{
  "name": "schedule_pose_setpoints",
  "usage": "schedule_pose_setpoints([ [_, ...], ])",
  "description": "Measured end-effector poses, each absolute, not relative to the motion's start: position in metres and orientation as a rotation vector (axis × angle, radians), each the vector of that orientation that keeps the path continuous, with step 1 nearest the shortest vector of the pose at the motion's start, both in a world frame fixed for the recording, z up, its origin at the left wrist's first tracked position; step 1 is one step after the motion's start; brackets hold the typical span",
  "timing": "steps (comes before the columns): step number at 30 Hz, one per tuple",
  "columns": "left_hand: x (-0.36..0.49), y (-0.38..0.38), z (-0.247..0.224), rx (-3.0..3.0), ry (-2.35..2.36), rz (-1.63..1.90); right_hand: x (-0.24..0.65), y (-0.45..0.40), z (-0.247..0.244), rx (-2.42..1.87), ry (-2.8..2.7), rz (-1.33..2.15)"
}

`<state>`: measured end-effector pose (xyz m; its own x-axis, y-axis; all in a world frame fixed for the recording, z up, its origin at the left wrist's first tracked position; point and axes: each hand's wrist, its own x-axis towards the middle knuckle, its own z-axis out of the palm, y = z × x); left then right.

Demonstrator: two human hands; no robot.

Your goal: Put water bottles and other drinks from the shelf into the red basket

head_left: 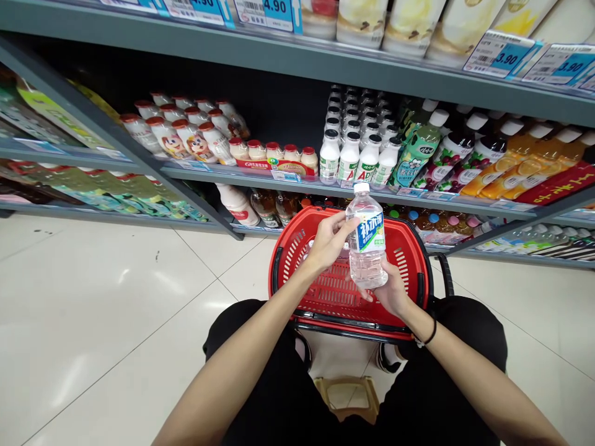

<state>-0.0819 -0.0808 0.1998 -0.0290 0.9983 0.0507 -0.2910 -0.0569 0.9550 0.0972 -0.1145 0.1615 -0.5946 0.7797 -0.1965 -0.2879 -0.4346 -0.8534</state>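
Note:
A clear plastic drink bottle (367,260) with a white cap and a blue, white and green label is held upright, slightly tilted, above a red shopping basket (297,235). Around its upper left side curl the fingers of my left hand (328,241), partly hidden behind the bottle. From below and the right, my right hand (393,291) grips the bottle's base, thumb on its side. The basket stands on the floor between my knees, its slotted bottom showing behind the bottle.
Ahead is a shelf with small black-capped white bottles (351,155), red-capped bottles (186,133) and orange juice bottles (506,158). Overhead runs a shelf edge (232,56) with price tags. A small wooden stool (351,396) is beneath me on the tiled floor (116,297).

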Motion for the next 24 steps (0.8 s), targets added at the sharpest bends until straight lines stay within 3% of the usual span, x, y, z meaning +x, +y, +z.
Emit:
schedule_pose_setpoints([
  [24,-0.092,-0.086,0.206,1.103,1.045,1.461,0.106,-0.104,0.160,-0.479,-0.744,2.486],
])
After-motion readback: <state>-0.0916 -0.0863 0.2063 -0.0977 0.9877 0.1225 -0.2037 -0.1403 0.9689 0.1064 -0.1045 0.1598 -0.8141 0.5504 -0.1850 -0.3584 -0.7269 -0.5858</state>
